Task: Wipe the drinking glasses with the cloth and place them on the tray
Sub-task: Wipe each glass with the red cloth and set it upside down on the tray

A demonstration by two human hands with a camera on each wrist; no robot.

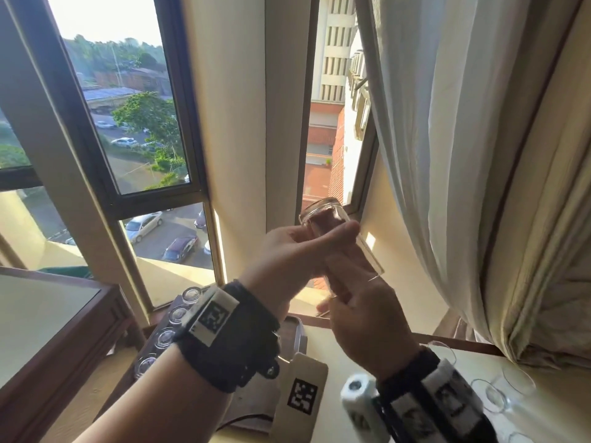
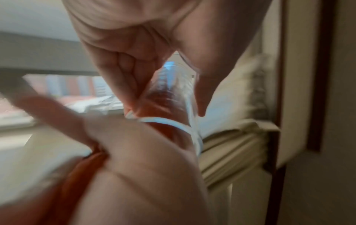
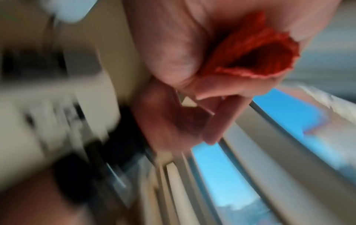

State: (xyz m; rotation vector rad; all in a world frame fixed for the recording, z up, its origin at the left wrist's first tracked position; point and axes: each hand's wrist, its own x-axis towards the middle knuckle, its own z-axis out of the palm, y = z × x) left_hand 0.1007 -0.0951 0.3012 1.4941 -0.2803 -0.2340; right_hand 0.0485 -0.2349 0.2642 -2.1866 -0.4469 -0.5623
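My left hand (image 1: 307,241) grips a clear drinking glass (image 1: 319,209) in the air before the window, tilted with its base up and left. In the left wrist view the thumb and fingers of that hand (image 2: 165,112) wrap the glass (image 2: 185,94). My right hand (image 1: 361,321) holds a red cloth (image 3: 250,50) at the glass's mouth, and some cloth (image 2: 165,97) shows reddish inside the glass. Low at the left a dark tray (image 1: 300,335) carries several glasses (image 1: 179,314) standing upside down.
More clear glasses (image 1: 518,382) stand on the pale table at the lower right. A white marker card (image 1: 303,394) lies by the tray. A wood-framed glass top (image 1: 64,314) sits at the left. A pale curtain (image 1: 447,155) hangs at the right.
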